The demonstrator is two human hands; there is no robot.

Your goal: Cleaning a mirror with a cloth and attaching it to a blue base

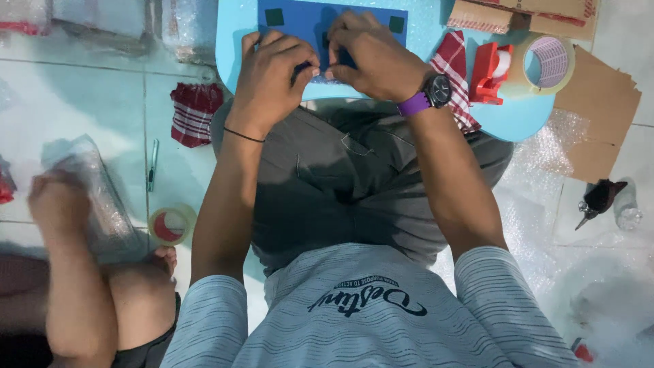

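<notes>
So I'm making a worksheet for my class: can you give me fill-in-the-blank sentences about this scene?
1. Both hands, left and right, press on a flat ____ rectangular pad.
2. The black watch with a purple strap sits on the ____ wrist.
3. The red tape dispenser rests on the light blue ____.

Missing: blue; right; table

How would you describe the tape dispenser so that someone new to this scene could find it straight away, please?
Start at the light blue table in front of the seated person. On its right part, just beyond the right hand with the purple-strapped watch, stands the red tape dispenser. It sits between a red-and-white checked cloth and a big roll of clear tape, the only solid red plastic thing there.
</notes>
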